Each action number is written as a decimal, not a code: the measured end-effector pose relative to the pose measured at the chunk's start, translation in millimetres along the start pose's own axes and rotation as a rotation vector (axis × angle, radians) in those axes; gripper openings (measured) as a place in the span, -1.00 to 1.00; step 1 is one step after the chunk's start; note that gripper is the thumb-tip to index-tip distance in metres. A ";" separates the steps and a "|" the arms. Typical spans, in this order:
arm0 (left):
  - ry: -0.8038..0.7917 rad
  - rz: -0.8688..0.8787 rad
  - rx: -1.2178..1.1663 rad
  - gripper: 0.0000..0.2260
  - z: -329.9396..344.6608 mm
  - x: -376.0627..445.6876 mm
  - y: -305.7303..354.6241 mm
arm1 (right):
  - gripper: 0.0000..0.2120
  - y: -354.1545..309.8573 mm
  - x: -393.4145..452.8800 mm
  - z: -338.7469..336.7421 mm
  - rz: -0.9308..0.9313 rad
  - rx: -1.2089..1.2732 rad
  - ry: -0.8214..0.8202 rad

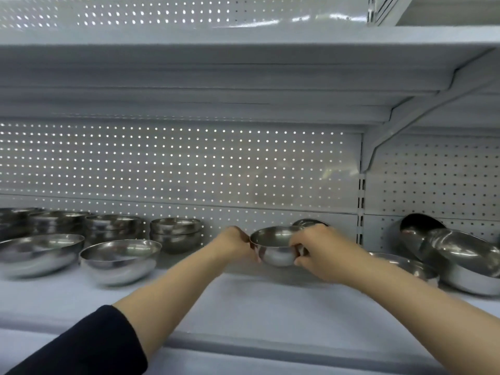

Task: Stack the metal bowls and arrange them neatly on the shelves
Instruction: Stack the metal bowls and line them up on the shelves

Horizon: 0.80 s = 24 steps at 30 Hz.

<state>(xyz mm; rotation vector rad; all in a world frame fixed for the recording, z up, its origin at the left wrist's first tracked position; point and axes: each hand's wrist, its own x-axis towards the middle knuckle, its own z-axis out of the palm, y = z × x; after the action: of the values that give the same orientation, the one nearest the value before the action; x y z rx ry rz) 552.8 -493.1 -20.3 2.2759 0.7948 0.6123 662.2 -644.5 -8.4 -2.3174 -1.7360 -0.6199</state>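
Bowl (276,246) between two hands is the whole matter here: a small metal bowl, upright, mouth up, held at mid-shelf with the left hand (234,243) on its left rim and the right hand (323,251) on its right side. Whether it rests on the shelf (243,299) or hangs just above it cannot be told; its base sits close to the surface. A round bowl has no long axis, so what counts is direction. The finished stacks (176,234) stand to the left along the far edge against the perforated back panel (189,169), and the nearest of them is just left of the left hand. Two larger single bowls (120,259) lie nearer and further left. To the right, well apart, loose bowls (460,258) lean on one another, not yet sorted, and another small bowl (309,222) peeps out just behind the held one.

The left fingers are curled at the rim, pinching it; the right fingers (296,246) wrap the wall, thumb low on the near side. Both grasp firmly. My judgement is that the bowl wants carrying leftward and farther in, to seat on a stack of matching size, the left hand leading.
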 end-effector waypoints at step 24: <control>0.204 -0.229 -0.001 -0.79 -11.6 72.0 -81.2 | -0.92 -49.7 117.9 90.1 0.162 0.216 -0.024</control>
<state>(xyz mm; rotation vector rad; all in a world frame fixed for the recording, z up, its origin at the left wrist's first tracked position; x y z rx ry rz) 566.4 -390.2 -53.9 2.1035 1.1344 0.7431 662.2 -492.0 -43.6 -2.2918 -1.5207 -0.3584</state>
